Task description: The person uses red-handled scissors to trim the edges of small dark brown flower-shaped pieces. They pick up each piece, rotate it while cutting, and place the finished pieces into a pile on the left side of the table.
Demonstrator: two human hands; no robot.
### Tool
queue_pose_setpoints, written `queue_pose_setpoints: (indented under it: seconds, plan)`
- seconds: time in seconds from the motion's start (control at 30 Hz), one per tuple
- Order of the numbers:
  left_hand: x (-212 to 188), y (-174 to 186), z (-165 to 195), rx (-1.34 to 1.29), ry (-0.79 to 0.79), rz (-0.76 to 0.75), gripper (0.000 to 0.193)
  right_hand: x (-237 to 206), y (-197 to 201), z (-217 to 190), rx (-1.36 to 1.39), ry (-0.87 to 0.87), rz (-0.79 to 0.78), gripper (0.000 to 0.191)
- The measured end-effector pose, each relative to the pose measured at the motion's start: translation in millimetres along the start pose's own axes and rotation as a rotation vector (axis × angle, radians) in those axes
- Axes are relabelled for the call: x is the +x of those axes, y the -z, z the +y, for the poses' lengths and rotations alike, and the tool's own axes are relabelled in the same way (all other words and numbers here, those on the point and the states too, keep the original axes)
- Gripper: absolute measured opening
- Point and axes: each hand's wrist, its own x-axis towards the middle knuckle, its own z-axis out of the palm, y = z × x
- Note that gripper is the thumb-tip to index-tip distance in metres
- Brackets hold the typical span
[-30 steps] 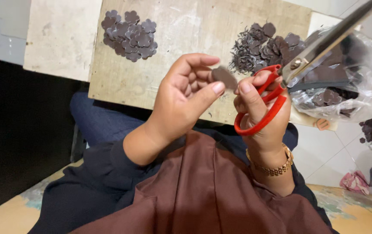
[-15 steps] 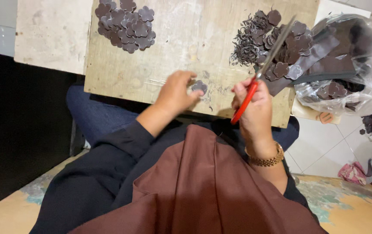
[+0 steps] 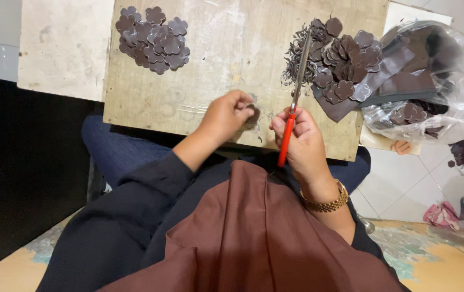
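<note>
Desk (image 3: 199,103): worn wooden board across our lap.
Left hand (image 3: 226,116): grip pinched on small dark cutout (image 3: 252,118).
Right hand (image 3: 299,143): grip closed around red-handled scissors (image 3: 294,103), blades toward 12 o'clock.
Finished flowers (image 3: 153,39): piled at 11 o'clock.

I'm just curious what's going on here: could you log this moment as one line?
left hand: pinches small dark piece | right hand: holds red scissors | board: flower pile left, scrap pile right
</note>
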Motion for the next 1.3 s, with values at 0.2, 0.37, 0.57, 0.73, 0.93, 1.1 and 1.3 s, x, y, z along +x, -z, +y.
queue_pose_setpoints:
  seconds: [0.2, 0.37, 0.57, 0.73, 0.93, 1.1, 1.3]
  plan:
    - [-3.3, 41.5, 52.7, -0.735, 0.162, -0.078, 0.029, -2.6, -2.3, -22.4, 0.075, 0.026, -0.034, 0.019]
    - [-23.9, 65.4, 120.7, -0.695, -0.064, -0.066, 0.031, -0.5, -16.2, -45.8, 0.079, 0.042, -0.073, 0.017]
    - [-47.2, 91.7, 162.9, -0.05, -0.699, 0.069, 0.036, -7.9, -30.4, -66.4, 0.151, 0.06, -0.118, 0.019]
    - [-47.9, 97.6, 162.8, 0.35, -1.046, 0.234, 0.033, -19.1, -35.2, -81.9, 0.252, 0.109, -0.137, 0.017]
    - [-48.9, 97.1, 154.3, 0.304, -1.088, 0.242, 0.021, -27.8, -37.8, -85.4, -0.07, 0.306, -0.019, 0.023]
    - [-48.2, 89.9, 150.9, 0.131, -0.823, 0.303, 0.049, -35.6, -35.1, -76.0, -0.162, 0.429, 0.007, 0.023]
    - [-47.5, 83.2, 154.3, -0.046, -0.47, 0.117, 0.024, -33.2, -32.4, -64.3, -0.198, 0.462, 0.057, 0.025]
